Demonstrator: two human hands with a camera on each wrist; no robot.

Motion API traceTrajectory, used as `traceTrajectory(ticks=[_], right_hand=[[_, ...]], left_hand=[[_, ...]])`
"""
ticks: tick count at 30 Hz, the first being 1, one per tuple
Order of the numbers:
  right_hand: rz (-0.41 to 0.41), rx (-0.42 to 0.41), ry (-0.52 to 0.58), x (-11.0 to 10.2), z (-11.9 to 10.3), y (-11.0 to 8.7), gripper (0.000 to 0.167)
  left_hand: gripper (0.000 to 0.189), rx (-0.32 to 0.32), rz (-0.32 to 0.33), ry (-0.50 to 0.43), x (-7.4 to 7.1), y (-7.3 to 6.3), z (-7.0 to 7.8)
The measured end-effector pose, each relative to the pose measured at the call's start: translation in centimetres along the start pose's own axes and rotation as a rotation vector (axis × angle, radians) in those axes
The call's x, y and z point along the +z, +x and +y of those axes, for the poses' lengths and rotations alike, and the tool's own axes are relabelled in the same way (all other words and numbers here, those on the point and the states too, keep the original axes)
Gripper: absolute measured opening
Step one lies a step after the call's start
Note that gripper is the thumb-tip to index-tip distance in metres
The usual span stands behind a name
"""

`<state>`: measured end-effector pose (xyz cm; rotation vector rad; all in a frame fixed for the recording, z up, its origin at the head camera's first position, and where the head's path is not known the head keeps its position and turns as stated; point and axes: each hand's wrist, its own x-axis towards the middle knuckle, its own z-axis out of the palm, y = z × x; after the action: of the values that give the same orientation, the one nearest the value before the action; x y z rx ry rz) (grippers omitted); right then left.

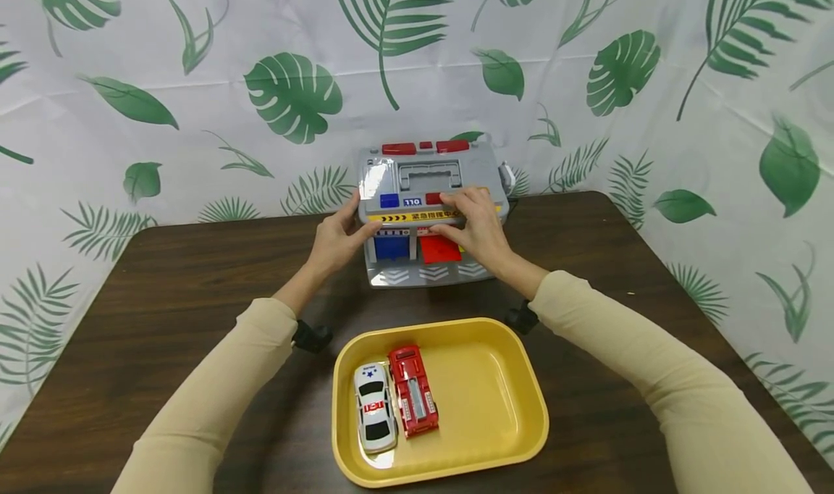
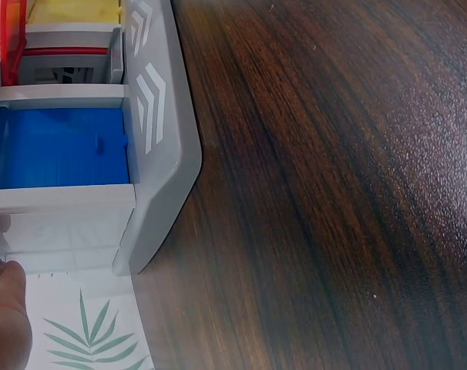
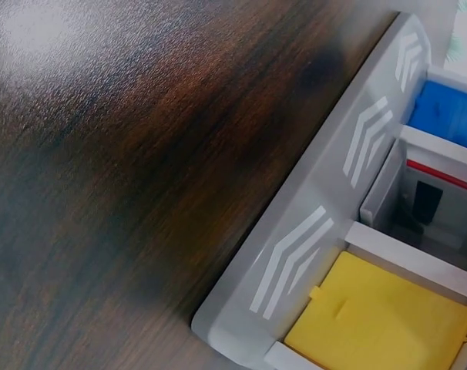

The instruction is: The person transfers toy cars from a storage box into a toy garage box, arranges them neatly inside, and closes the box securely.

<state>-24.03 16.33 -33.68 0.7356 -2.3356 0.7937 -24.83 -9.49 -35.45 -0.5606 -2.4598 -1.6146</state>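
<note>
Head view, upper centre: a grey toy garage (image 1: 422,208) stands on the table (image 1: 228,298), left hand (image 1: 335,240) gripping its left side, right hand (image 1: 478,226) pinching its front edge. Probably light, stiff, slippery plastic; best held by its sides, sparing the fragile-looking red door (image 1: 439,250).

Brown wood-grain tabletop (image 1: 195,298): grey boxy plastic toy station (image 1: 410,206) sits at the left fingers (image 1: 348,210) and right fingers (image 1: 461,201). Nearer than those, yellow rounded tray (image 1: 476,400) with white toy car (image 1: 376,409), red toy truck (image 1: 413,392) just right. Leaf-print cloth (image 1: 215,88) behind.
</note>
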Motion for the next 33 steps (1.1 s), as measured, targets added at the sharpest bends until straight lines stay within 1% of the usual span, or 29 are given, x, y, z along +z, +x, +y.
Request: traceTrajectory(ticks=[2, 5, 9, 11, 13, 15, 17, 19, 24, 25, 29, 33], right_hand=[[-0.017, 0.01, 0.004, 0.0, 0.0, -0.1, 0.054], [-0.064, 0.031, 0.011, -0.3, -0.1, -0.2, 0.054], [-0.157, 0.059, 0.02, -1.1, -0.1, -0.4, 0.055], [-0.202, 0.076, 0.028, -1.6, -0.2, -0.4, 0.054], [-0.232, 0.089, 0.042, -2.1, -0.2, -0.5, 0.053], [-0.24, 0.104, 0.057, -2.6, -0.2, -0.6, 0.05], [-0.229, 0.118, 0.075, -3.2, -0.4, -0.7, 0.047], [-0.209, 0.119, 0.084, -3.9, -0.8, -1.0, 0.047], [-0.178, 0.136, 0.115, -5.4, -2.6, -2.0, 0.048], [-0.181, 0.153, 0.136, -5.7, -3.2, -2.3, 0.048], [-0.241, 0.25, 0.252, -6.1, -5.6, -4.2, 0.046], [-0.342, 0.378, 0.375, -6.0, -8.1, -6.4, 0.044]], left_hand=[[0.074, 0.0, -0.001, 0.0, 0.0, -0.1, -0.1], [0.074, -0.003, -0.004, -0.004, 0.2, -0.2, -0.3], [0.073, -0.01, -0.012, -0.018, 0.3, -0.2, -0.5], [0.073, -0.012, -0.018, -0.027, 0.3, -0.3, -0.4], [0.072, -0.017, -0.024, -0.039, 0.2, -0.5, 0.3], [0.071, -0.025, -0.027, -0.045, 0.0, -0.8, 1.2], [0.071, -0.028, -0.029, -0.05, -0.2, -1.0, 2.1], [0.072, -0.014, -0.028, -0.04, -0.3, -0.8, 1.9], [0.075, 0.019, -0.014, -0.017, 0.0, 0.3, -0.4], [0.074, 0.016, -0.012, -0.017, 0.0, 0.3, -0.4], [0.075, 0.008, -0.012, -0.018, -0.1, 0.3, -0.4], [0.074, 0.016, -0.007, -0.011, -0.2, 0.3, -0.2]])
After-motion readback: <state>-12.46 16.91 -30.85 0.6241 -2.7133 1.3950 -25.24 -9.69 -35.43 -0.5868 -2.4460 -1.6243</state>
